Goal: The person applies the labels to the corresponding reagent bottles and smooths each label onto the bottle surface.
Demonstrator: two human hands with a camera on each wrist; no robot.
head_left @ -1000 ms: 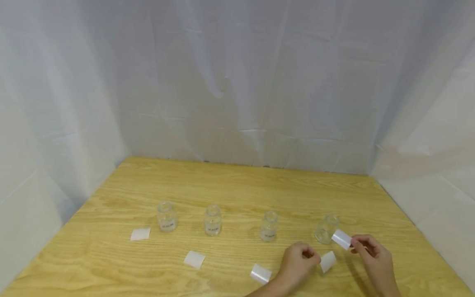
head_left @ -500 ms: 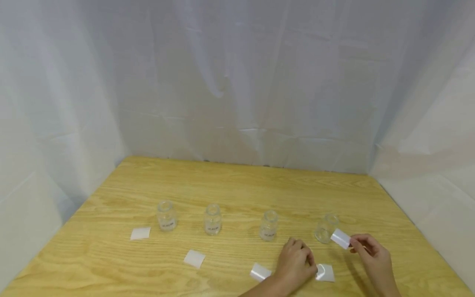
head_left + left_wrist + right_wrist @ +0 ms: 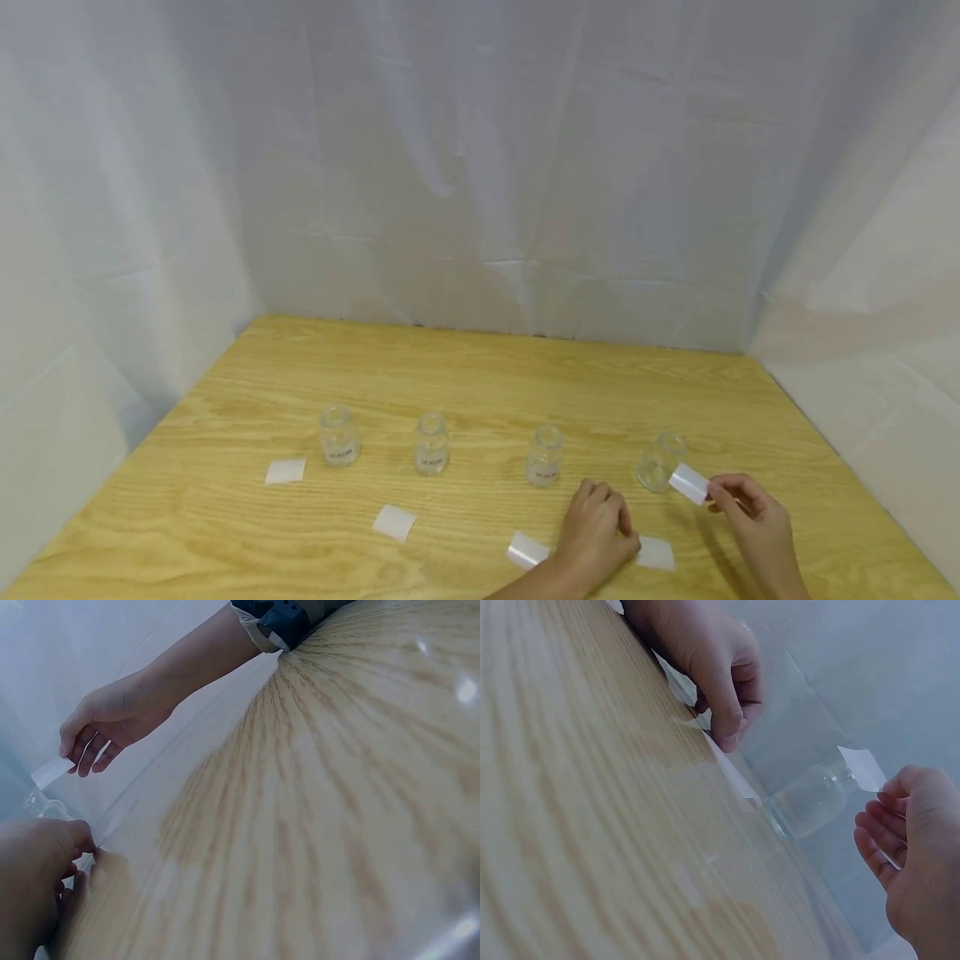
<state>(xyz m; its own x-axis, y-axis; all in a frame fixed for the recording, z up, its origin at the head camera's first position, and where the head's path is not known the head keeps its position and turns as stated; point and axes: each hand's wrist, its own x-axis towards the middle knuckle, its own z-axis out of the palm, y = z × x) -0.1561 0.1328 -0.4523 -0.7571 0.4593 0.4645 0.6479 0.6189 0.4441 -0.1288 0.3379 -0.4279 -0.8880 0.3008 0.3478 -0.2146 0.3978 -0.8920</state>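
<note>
My right hand (image 3: 756, 517) pinches a small white label (image 3: 689, 483) by its edge between thumb and fingertips, held up off the table. Just behind the label stands a glass bottle (image 3: 654, 475) of bare glass, partly overlapped by it in the head view. Low on the table, my left hand (image 3: 598, 533) has thumb and forefinger together at the left corner of a white paper square (image 3: 657, 553). In the right wrist view that paper (image 3: 731, 772) lies close along the wood, its near corner at the fingertips.
Three glass bottles with printed labels stand in a row: left (image 3: 339, 437), middle (image 3: 431, 446) and right (image 3: 543, 458). Loose white paper pieces lie at the far left (image 3: 286, 472), nearer the front (image 3: 394, 522) and beside the left wrist (image 3: 527, 551). White sheeting (image 3: 480, 167) encloses the table.
My left hand has moved down and slightly left, bringing the paper square from a tilted, raised position to flat on the table. The right hand with the label has barely moved.
</note>
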